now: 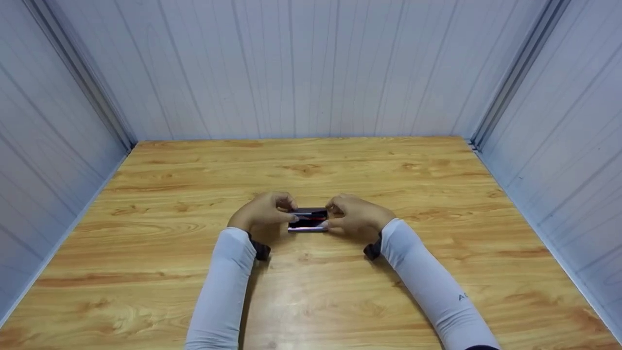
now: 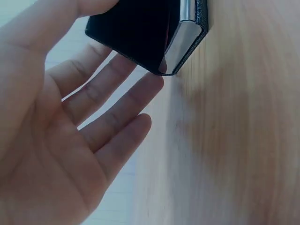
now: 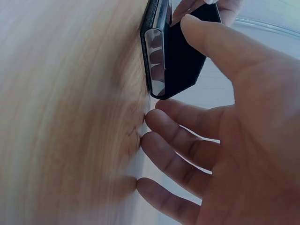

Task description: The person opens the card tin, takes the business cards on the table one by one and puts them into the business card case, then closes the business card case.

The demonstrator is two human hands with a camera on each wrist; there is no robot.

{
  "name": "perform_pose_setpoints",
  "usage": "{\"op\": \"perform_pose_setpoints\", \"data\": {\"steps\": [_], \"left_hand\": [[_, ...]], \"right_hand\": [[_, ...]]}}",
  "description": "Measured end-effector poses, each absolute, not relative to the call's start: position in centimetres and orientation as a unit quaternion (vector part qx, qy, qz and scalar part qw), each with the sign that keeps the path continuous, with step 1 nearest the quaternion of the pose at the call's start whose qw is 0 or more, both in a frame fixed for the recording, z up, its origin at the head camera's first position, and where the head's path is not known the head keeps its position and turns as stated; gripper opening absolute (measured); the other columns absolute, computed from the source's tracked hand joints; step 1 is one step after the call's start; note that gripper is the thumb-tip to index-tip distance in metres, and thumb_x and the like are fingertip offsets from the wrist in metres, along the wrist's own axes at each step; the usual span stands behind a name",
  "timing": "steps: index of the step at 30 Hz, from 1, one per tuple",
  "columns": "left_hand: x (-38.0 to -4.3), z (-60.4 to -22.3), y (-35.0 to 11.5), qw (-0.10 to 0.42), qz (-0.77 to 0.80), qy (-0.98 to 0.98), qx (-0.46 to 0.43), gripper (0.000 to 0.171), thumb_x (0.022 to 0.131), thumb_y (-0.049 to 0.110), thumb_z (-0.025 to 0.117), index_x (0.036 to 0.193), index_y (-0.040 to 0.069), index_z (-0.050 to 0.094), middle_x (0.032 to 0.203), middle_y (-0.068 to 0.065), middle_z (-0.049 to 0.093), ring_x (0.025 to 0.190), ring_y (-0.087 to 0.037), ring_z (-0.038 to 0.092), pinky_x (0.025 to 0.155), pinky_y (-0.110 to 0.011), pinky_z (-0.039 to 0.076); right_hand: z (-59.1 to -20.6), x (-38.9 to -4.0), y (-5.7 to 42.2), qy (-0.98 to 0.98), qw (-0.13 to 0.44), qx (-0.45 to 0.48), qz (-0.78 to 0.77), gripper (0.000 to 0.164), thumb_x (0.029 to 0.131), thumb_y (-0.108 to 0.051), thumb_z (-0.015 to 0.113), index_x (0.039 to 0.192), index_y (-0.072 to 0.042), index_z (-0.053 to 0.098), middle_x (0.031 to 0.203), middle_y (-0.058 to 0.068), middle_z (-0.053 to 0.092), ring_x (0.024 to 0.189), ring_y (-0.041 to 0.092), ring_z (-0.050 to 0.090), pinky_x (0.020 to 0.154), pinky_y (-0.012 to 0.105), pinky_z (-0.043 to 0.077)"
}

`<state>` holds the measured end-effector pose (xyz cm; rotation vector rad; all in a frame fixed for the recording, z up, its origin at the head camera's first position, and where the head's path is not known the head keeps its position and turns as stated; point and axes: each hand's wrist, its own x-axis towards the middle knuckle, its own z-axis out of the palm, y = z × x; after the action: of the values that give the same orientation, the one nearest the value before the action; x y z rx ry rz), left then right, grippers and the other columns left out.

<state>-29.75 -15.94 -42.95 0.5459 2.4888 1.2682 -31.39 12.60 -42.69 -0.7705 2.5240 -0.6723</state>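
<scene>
A small black card case [image 1: 308, 224] with a shiny metal frame lies on the wooden table between both hands, its long side running left to right. Its dark lid [image 2: 136, 33] stands raised at an angle from the metal-sided body [image 3: 155, 61]. At the left end, my left hand [image 1: 265, 212] pinches the lid, thumb in front and fingers behind. My right hand [image 1: 360, 215] holds the other end, its thumb on the lid's inner face and its index fingertip close by the case's end. The right hand's other fingertips come down at the tabletop. The inside of the case is mostly hidden.
The wood-grain tabletop [image 1: 306, 170] spreads around the hands. White panelled walls [image 1: 311, 68] enclose it at the back and on both sides. Pale sleeves [image 1: 226, 287] cover both forearms, and a dark wrist device [image 1: 261, 250] sits below each wrist.
</scene>
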Motion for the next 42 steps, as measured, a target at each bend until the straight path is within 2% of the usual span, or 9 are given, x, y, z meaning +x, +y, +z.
{"op": "perform_pose_setpoints", "data": {"steps": [4, 11, 20, 26, 31, 37, 42], "left_hand": [[-29.93, -43.03, -15.87, 0.156, 0.422, 0.87, 0.202, 0.023, 0.084, 0.015, 0.083, 0.101, 0.009, 0.069, 0.114, -0.004, 0.068, 0.111, -0.021, 0.062, 0.099, -0.042, 0.047], [-29.87, -42.96, -15.68, 0.154, 0.391, 0.882, 0.215, 0.027, 0.08, 0.015, 0.087, 0.1, 0.011, 0.069, 0.116, -0.003, 0.065, 0.107, -0.021, 0.061, 0.095, -0.042, 0.048], [-29.74, -43.02, -15.5, 0.163, 0.382, 0.888, 0.199, 0.03, 0.077, 0.016, 0.089, 0.101, 0.014, 0.071, 0.119, 0.0, 0.062, 0.123, -0.025, 0.056, 0.1, -0.043, 0.047], [-29.57, -42.78, -15.36, 0.158, 0.359, 0.897, 0.202, 0.027, 0.077, 0.015, 0.09, 0.1, 0.014, 0.075, 0.114, 0.001, 0.063, 0.111, -0.021, 0.058, 0.099, -0.041, 0.047], [-29.59, -42.72, -15.29, 0.158, 0.356, 0.898, 0.207, 0.026, 0.078, 0.014, 0.088, 0.102, 0.013, 0.077, 0.112, 0.001, 0.063, 0.105, -0.019, 0.059, 0.097, -0.04, 0.048], [-29.58, -42.53, -15.31, 0.179, 0.359, 0.893, 0.203, 0.034, 0.079, 0.008, 0.086, 0.111, 0.013, 0.074, 0.125, -0.003, 0.063, 0.11, -0.02, 0.059, 0.098, -0.041, 0.047], [-29.73, -42.53, -15.4, 0.189, 0.365, 0.887, 0.209, 0.053, 0.079, 0.006, 0.085, 0.128, 0.008, 0.065, 0.132, -0.009, 0.06, 0.119, -0.025, 0.056, 0.103, -0.043, 0.044]], "right_hand": [[-42.65, -31.43, 12.58, 0.905, 0.207, -0.28, -0.247, 0.065, 0.095, -0.056, 0.062, 0.142, -0.013, 0.053, 0.128, 0.0, 0.054, 0.119, 0.017, 0.053, 0.101, 0.037, 0.044], [-42.66, -31.65, 12.61, 0.904, 0.206, -0.287, -0.239, 0.067, 0.095, -0.06, 0.06, 0.141, -0.012, 0.054, 0.127, 0.001, 0.055, 0.116, 0.017, 0.053, 0.099, 0.037, 0.045], [-42.86, -31.73, 12.62, 0.907, 0.207, -0.281, -0.236, 0.065, 0.095, -0.06, 0.06, 0.141, -0.015, 0.054, 0.129, 0.0, 0.055, 0.119, 0.017, 0.053, 0.101, 0.038, 0.044], [-42.86, -31.65, 12.61, 0.91, 0.196, -0.282, -0.23, 0.063, 0.094, -0.06, 0.061, 0.138, -0.017, 0.057, 0.126, -0.002, 0.056, 0.118, 0.015, 0.053, 0.101, 0.037, 0.044], [-42.85, -31.58, 12.61, 0.91, 0.19, -0.288, -0.229, 0.059, 0.094, -0.054, 0.065, 0.137, -0.016, 0.057, 0.127, -0.002, 0.055, 0.118, 0.016, 0.052, 0.101, 0.037, 0.043], [-42.99, -31.59, 12.57, 0.904, 0.189, -0.318, -0.213, 0.067, 0.091, -0.049, 0.073, 0.144, -0.014, 0.051, 0.129, 0.0, 0.053, 0.119, 0.017, 0.05, 0.101, 0.036, 0.043], [-43.12, -31.51, 12.33, 0.9, 0.179, -0.337, -0.211, 0.071, 0.089, -0.044, 0.077, 0.146, -0.011, 0.048, 0.136, 0.002, 0.051, 0.125, 0.019, 0.047, 0.103, 0.036, 0.042]]}}
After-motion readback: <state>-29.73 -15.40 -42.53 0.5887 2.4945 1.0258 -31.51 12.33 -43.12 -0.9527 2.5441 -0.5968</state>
